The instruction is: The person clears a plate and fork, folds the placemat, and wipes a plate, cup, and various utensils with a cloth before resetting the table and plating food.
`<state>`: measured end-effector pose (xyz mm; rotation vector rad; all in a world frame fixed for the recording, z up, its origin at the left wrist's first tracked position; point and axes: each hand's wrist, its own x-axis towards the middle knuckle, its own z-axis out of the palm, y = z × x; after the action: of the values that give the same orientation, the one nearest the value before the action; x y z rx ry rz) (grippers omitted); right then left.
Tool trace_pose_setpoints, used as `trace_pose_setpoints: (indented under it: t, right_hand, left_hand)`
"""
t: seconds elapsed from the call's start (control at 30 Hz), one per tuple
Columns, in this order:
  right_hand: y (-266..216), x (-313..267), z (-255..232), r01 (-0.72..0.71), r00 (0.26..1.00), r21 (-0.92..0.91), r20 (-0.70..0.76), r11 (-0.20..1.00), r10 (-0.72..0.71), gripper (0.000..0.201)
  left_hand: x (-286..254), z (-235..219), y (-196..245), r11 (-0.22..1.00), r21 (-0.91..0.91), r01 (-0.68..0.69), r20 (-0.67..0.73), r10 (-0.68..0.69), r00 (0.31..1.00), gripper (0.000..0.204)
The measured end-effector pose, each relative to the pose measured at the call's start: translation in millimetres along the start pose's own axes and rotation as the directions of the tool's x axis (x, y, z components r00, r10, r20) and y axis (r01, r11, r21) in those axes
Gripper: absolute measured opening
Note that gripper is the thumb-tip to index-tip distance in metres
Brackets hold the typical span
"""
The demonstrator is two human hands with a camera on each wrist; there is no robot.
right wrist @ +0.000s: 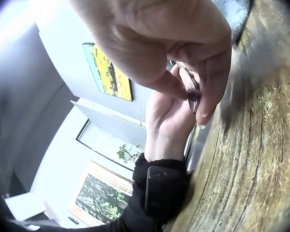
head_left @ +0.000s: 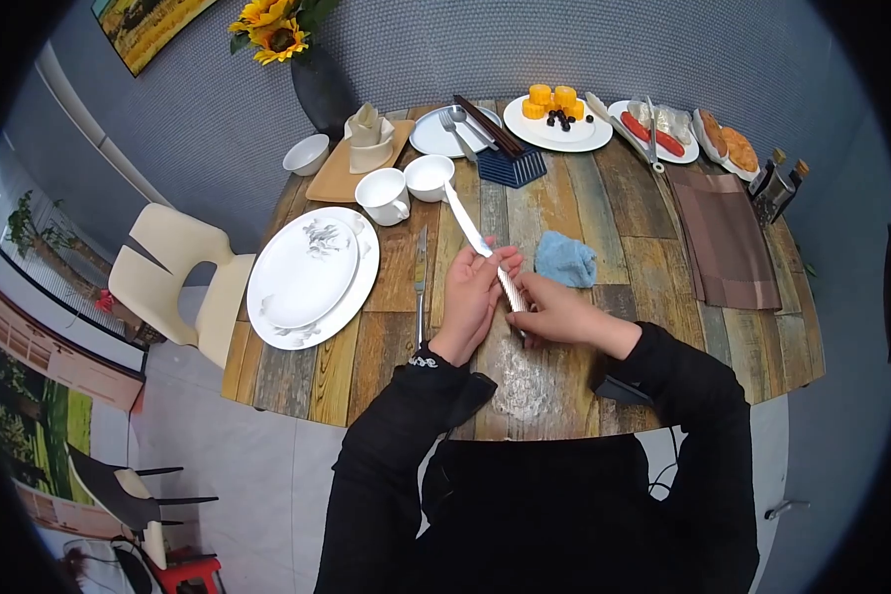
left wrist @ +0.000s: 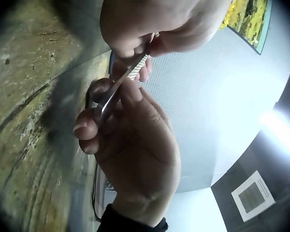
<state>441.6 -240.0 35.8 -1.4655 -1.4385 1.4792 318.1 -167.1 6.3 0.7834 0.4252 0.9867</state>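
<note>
A knife (head_left: pixel 467 220) with a pale, shiny blade and a ridged silver handle is held slantwise above the front of the wooden table, tip pointing away. My left hand (head_left: pixel 469 299) holds it around where blade and handle meet; the left wrist view shows thumb and fingers on the shiny metal (left wrist: pixel 106 102). The lower part of the ridged handle is pinched between thumb and fingers of my right hand (head_left: pixel 566 311). Just beyond the right hand lies a crumpled blue cloth (head_left: pixel 565 260). Left of the left hand, a table knife (head_left: pixel 421 282) lies on the wood.
Stacked white plates (head_left: pixel 302 272) lie at the left, with two white cups (head_left: pixel 382 196) beyond them. Along the back stand a plate of corn and dark berries (head_left: pixel 557 139), cutlery on a plate (head_left: pixel 436 134) and a sausage plate (head_left: pixel 673 153). A brown placemat (head_left: pixel 723 238) covers the right side.
</note>
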Motion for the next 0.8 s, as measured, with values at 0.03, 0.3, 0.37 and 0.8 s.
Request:
trace_pose_setpoints:
  t: [0.03,0.3,0.37,0.8]
  right_hand:
    - [1,0,3,0.215,0.957,-0.371,-0.104,0.903,-0.271,0.02]
    - [-25,3,2,0.058,0.935,-0.82,-0.155,0.57,-0.319,0.021]
    - [-30,8,-8,0.095,0.912,-0.79,-0.175,0.606,-0.371,0.021]
    - [-76,182,-102,-0.132,0.895,-0.896,-0.291,0.424,-0.337,0.028]
  left_hand:
    - [0,0,0,1.0,0.0,0.006,0.0,-0.006,1.0,0.032]
    - [1,0,4,0.994,0.055,-0.094,0.086,0.089,0.992,0.042]
    - [1,1,6,0.998,-0.006,-0.066,0.1,0.066,0.993,0.047]
    - [7,-17,-8,0.99,-0.009,0.14,-0.055,-0.14,0.989,0.035]
